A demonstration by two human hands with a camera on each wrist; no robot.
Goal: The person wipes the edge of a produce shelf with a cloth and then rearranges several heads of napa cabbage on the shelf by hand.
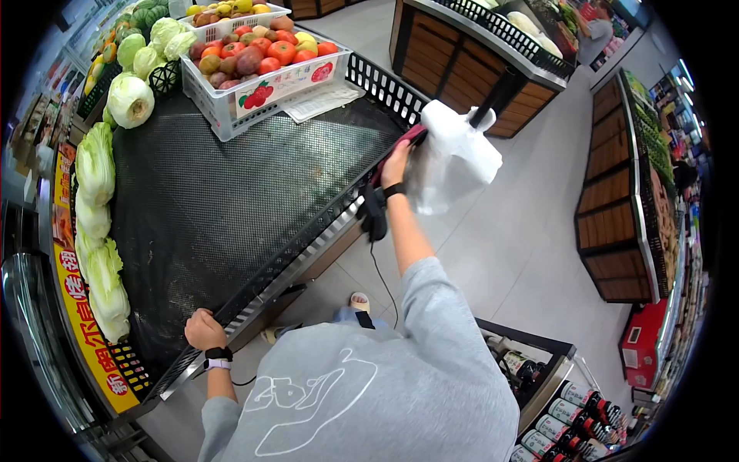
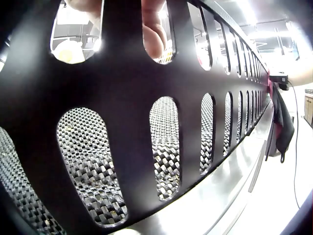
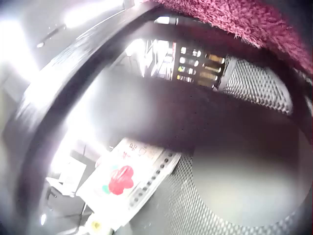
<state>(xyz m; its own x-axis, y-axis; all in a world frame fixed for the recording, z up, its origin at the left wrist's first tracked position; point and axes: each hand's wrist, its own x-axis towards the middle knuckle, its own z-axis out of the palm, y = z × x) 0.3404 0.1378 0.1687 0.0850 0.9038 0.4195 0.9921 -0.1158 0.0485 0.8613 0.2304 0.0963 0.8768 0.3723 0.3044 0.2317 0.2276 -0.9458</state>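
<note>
In the head view my left hand [image 1: 204, 329] grips the black slotted rail [image 1: 265, 296] at the near left of the display stand. Fingers [image 2: 153, 36] show through the slots in the left wrist view, on the rail's inner side. My right hand [image 1: 395, 163] holds a maroon cloth [image 1: 402, 143] over the same rail, farther along at the right corner. The fluffy cloth [image 3: 239, 22] fills the top of the right wrist view, above the dark rail. A roll of white plastic bags [image 1: 454, 150] hangs just beyond that hand.
A clear crate [image 1: 231, 115] of tomatoes stands at the back of the black mesh mat [image 1: 223, 200]. Napa cabbages [image 1: 96, 165] line the left edge. A dark cloth [image 1: 375, 215] hangs outside the rail, with a thin cable below. Bottles [image 1: 566, 412] stand behind, lower right.
</note>
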